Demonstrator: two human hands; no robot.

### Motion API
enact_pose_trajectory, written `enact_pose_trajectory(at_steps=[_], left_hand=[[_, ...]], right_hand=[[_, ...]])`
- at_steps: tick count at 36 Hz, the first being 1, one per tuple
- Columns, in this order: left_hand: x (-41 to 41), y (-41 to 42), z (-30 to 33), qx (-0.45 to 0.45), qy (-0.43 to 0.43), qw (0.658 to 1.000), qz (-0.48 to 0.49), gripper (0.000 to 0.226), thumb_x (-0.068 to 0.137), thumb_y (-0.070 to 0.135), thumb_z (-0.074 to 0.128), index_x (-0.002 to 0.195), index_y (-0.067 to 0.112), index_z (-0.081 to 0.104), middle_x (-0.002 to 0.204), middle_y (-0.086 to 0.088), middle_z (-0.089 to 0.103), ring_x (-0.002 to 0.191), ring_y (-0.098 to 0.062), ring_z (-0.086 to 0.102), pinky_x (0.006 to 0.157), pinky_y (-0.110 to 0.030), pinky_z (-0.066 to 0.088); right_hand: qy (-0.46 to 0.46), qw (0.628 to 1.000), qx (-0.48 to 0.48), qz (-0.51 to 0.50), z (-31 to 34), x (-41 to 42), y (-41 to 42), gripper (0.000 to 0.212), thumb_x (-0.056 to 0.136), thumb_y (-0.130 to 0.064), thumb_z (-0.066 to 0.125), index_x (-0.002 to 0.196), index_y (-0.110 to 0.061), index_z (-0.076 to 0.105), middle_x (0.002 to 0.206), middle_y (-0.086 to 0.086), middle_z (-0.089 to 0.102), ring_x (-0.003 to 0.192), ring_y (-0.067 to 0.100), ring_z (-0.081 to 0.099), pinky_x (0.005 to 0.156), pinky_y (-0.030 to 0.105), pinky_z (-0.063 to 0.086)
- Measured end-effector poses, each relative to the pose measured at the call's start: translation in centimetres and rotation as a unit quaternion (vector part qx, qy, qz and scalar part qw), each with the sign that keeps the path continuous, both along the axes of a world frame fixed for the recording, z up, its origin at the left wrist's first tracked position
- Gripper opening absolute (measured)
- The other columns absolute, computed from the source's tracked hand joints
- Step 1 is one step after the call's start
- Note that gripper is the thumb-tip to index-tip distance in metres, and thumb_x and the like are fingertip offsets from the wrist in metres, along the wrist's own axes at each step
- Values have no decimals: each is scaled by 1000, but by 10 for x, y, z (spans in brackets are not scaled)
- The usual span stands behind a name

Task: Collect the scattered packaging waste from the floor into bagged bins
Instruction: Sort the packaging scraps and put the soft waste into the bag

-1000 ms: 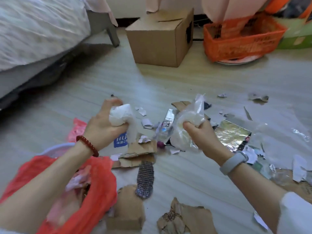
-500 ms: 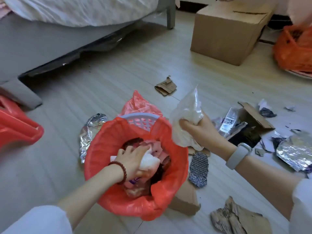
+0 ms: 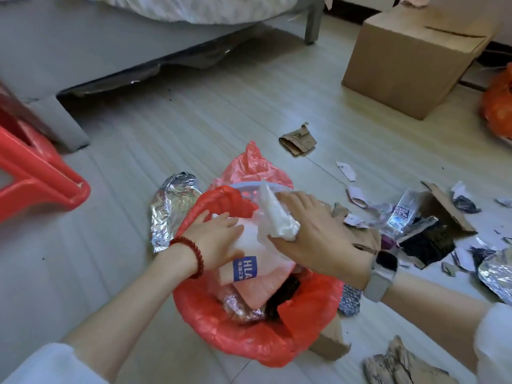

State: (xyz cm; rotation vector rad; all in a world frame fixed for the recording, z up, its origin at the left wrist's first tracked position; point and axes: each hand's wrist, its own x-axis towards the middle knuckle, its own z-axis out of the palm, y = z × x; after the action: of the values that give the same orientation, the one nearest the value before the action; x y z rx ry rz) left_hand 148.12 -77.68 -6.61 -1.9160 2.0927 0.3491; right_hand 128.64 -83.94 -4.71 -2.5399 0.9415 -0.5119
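A small bin lined with a red bag (image 3: 257, 345) stands on the floor in front of me, stuffed with wrappers. My left hand (image 3: 216, 239) presses flat on a white packet with a blue label (image 3: 246, 261) at the top of the pile. Over the bin's far side my right hand (image 3: 318, 242) grips a crumpled clear plastic bag (image 3: 274, 214). Torn paper, cardboard scraps and a plastic bottle (image 3: 401, 214) lie scattered on the floor to the right. A crumpled foil sheet (image 3: 171, 209) lies just left of the bin.
A red plastic stool (image 3: 36, 173) stands at the left. The bed frame (image 3: 66, 120) runs along the back left. A closed cardboard box (image 3: 412, 56) sits at the back right, with an orange bag (image 3: 498, 106) at the right edge. Torn cardboard (image 3: 399, 364) lies at the bottom right.
My right hand has carried the clear plastic bag from beside the bin to over its rim. My left hand has opened from gripping white waste and now presses flat on the pile.
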Motion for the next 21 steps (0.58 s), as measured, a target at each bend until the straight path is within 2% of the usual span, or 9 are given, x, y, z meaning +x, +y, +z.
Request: enact_pose_trajectory(at_steps=[2, 5, 7, 9, 11, 13, 15, 17, 21], left_hand=[[13, 8, -1, -76, 33, 996, 31, 39, 95, 38, 36, 129, 24, 48, 146, 8, 35, 139, -11, 23, 112, -34, 12], [27, 23, -6, -245, 105, 958, 107, 37, 83, 25, 37, 103, 19, 68, 122, -4, 61, 119, -21, 51, 97, -41, 39], [34, 30, -11, -325, 132, 925, 147, 34, 77, 15, 48, 104, 13, 67, 117, -12, 61, 111, -27, 48, 89, -41, 46], [39, 32, -22, -318, 158, 912, 205, 43, 85, 11, 50, 128, 11, 52, 133, -14, 48, 121, -29, 39, 102, -38, 33], [39, 32, -30, -257, 231, 900, 267, 51, 93, 13, 46, 142, 17, 31, 146, -10, 33, 134, -28, 28, 110, -31, 19], [40, 30, -38, -238, 295, 879, 290, 53, 95, 12, 43, 144, 20, 25, 149, -7, 29, 139, -21, 23, 110, -22, 14], [39, 28, -42, -260, 313, 865, 294, 52, 95, 10, 40, 144, 21, 27, 149, -6, 31, 139, -18, 24, 107, -16, 14], [39, 27, -45, -272, 318, 862, 285, 52, 95, 7, 39, 143, 21, 29, 147, -6, 35, 137, -18, 28, 102, -9, 15], [40, 28, -48, -274, 316, 862, 287, 51, 95, 7, 37, 142, 23, 30, 139, -6, 45, 127, -21, 42, 94, -9, 23]], right_hand=[[103, 995, 1, 0, -14, 18, 9, 69, 78, -53, 52, 137, -22, 33, 130, 2, 44, 118, 29, 41, 96, 38, 35], [222, 974, 11, 47, -42, 35, 17, 87, 77, -60, 55, 144, -33, 7, 146, 4, 22, 136, 31, 17, 106, 49, 26], [267, 958, -1, 103, -58, 41, 17, 95, 70, -66, 57, 142, -38, 1, 150, 7, 15, 138, 37, 12, 101, 57, 31], [307, 939, -23, 154, -69, 50, 19, 95, 58, -71, 56, 138, -38, 17, 144, 11, 30, 129, 44, 31, 84, 62, 42], [349, 920, -37, 177, -81, 57, 23, 94, 54, -79, 35, 137, -39, 23, 142, 15, 37, 121, 48, 40, 73, 65, 45], [386, 893, -65, 220, -100, 62, 23, 94, 58, -80, 15, 141, -41, -1, 154, 16, 13, 131, 52, 22, 85, 73, 31], [423, 876, -30, 230, -118, 63, 23, 88, 72, -77, 26, 140, -43, -18, 156, 11, -10, 137, 47, 3, 94, 74, 16], [447, 867, -1, 222, -127, 68, 25, 92, 79, -69, 42, 140, -41, -20, 155, 11, -16, 138, 46, -4, 96, 75, 8], [493, 843, 33, 213, -144, 75, 24, 88, 82, -65, 42, 137, -45, -23, 153, 10, -23, 139, 42, -17, 97, 75, 0]])
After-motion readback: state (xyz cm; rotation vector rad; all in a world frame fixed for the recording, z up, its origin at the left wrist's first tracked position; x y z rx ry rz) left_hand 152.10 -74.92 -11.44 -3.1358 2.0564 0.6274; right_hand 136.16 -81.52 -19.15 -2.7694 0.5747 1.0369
